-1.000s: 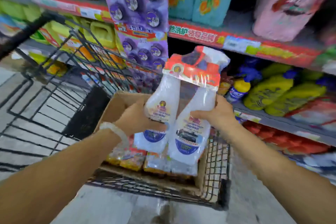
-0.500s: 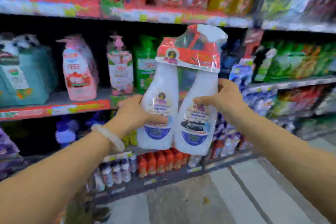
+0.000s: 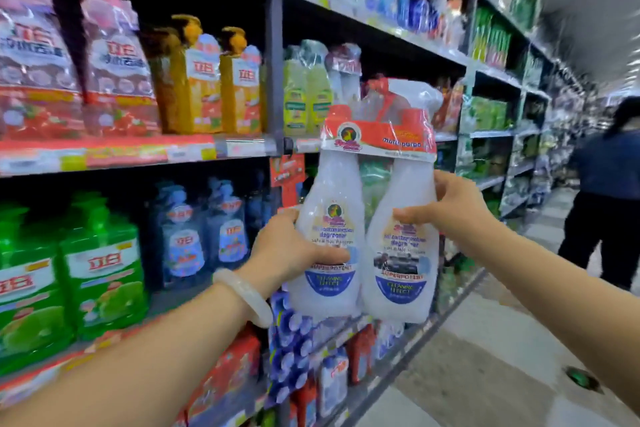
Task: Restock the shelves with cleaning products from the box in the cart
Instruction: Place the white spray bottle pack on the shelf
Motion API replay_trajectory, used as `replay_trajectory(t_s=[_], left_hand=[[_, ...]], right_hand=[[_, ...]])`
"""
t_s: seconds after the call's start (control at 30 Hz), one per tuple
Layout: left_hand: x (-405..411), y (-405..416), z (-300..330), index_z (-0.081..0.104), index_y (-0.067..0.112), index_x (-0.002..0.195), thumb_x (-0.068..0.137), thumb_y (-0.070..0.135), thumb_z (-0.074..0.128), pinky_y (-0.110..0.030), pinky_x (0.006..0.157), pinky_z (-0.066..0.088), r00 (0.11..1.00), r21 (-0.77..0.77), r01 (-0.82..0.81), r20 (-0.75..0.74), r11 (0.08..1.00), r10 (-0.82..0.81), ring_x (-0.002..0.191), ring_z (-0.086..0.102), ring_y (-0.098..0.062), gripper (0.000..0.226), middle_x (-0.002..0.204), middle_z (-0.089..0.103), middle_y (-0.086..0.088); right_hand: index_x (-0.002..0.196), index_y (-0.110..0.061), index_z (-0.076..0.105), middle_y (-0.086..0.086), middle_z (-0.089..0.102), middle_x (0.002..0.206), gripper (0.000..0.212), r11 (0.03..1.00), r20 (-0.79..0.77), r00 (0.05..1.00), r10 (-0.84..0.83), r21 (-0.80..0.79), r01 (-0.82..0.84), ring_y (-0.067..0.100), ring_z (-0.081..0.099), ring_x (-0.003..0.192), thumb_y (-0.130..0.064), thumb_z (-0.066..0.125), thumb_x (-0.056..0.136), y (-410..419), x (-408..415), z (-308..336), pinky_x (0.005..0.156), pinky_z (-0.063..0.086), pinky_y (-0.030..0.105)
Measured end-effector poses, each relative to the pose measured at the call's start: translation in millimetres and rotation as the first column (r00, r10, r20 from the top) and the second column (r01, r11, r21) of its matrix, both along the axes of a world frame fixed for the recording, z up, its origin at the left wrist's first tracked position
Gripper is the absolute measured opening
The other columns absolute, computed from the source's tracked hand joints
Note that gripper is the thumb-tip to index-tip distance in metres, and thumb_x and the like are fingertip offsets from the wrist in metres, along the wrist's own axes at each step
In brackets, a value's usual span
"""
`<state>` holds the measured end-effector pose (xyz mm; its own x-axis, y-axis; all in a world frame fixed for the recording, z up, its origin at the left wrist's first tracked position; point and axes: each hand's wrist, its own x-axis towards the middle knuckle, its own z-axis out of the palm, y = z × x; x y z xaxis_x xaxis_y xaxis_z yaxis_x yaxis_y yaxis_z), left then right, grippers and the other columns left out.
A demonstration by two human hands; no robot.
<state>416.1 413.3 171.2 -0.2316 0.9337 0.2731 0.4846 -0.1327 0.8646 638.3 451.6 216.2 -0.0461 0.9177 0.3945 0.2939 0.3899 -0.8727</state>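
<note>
Twin-pack (image 3: pixel 363 218) held up in front of the shelves (image 3: pixel 138 152).
The left hand (image 3: pixel 291 253) grips the pack's left bottle, thumb across its label; the right hand (image 3: pixel 446 208) grips the right bottle. A bracelet (image 3: pixel 242 296) circles the left wrist.

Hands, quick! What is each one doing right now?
Left hand: grips the left bottle of the twin pack.
Right hand: grips the pack's right bottle.
</note>
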Motion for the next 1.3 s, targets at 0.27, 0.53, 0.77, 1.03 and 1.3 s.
replay_trajectory(t_s=[0.27, 0.53, 0.77, 1.03, 1.3], left_hand=[[61, 204, 36, 0.062, 0.021, 0.095, 0.047, 0.034, 0.092, -0.037, 0.079, 0.056, 0.997, 0.048, 0.082, 0.001, 0.995, -0.082, 0.081, 0.068, -0.015, 0.058, 0.09, 0.071, 0.004], [80, 347, 105, 0.068, 0.023, 0.09, 0.041, 0.043, 0.091, -0.035, 0.079, 0.056, 0.995, 0.247, -0.038, -0.078, 0.968, 0.059, 0.082, 0.069, -0.012, 0.057, 0.087, 0.073, 0.007], [76, 441, 179, 0.066, 0.021, 0.093, 0.052, 0.035, 0.09, -0.032, 0.078, 0.054, 0.928, 0.389, -0.285, -0.119, 0.876, 0.354, 0.084, 0.067, -0.016, 0.049, 0.09, 0.07, 0.004], [75, 521, 205, 0.036, 0.008, 0.11, 0.06, 0.039, 0.087, -0.036, 0.076, 0.045, 0.698, 0.413, -0.59, -0.171, 0.694, 0.695, 0.095, 0.057, -0.024, 0.078, 0.102, 0.057, -0.005], [71, 552, 196, 0.043, 0.01, 0.097, 0.064, 0.053, 0.079, -0.032, 0.064, 0.039, 0.384, 0.403, -0.715, -0.456, 0.571, 0.803, 0.079, 0.051, -0.024, 0.065, 0.091, 0.055, -0.006]], right_hand=[[0.093, -0.013, 0.06, -0.001, 0.065, 0.081, 0.041, 0.999, 0.005, 1.0, -0.027, 0.044, 0.027, 0.011, 0.062, 0.068, 0.005, 0.082, 0.063, 186, 57, 45, 0.058, 0.047, 0.024], [0.105, -0.01, 0.061, 0.001, 0.068, 0.09, 0.047, 0.97, -0.024, 0.997, 0.069, 0.234, -0.061, 0.017, 0.066, 0.079, 0.003, 0.081, 0.065, 345, 75, 108, 0.069, 0.053, 0.029], [0.106, -0.011, 0.061, -0.005, 0.064, 0.085, 0.049, 0.869, -0.038, 0.96, 0.278, 0.437, -0.234, 0.003, 0.061, 0.073, 0.001, 0.083, 0.063, 493, 49, 183, 0.057, 0.054, 0.011], [0.116, -0.003, 0.058, 0.009, 0.065, 0.105, 0.058, 0.768, 0.036, 0.883, 0.468, 0.478, -0.426, 0.02, 0.063, 0.092, -0.001, 0.083, 0.064, 621, 0, 214, 0.075, 0.057, 0.023], [0.113, -0.006, 0.059, 0.005, 0.067, 0.102, 0.053, 0.721, 0.059, 0.799, 0.598, 0.395, -0.569, 0.017, 0.066, 0.086, -0.002, 0.082, 0.066, 682, -27, 201, 0.066, 0.055, 0.021]])
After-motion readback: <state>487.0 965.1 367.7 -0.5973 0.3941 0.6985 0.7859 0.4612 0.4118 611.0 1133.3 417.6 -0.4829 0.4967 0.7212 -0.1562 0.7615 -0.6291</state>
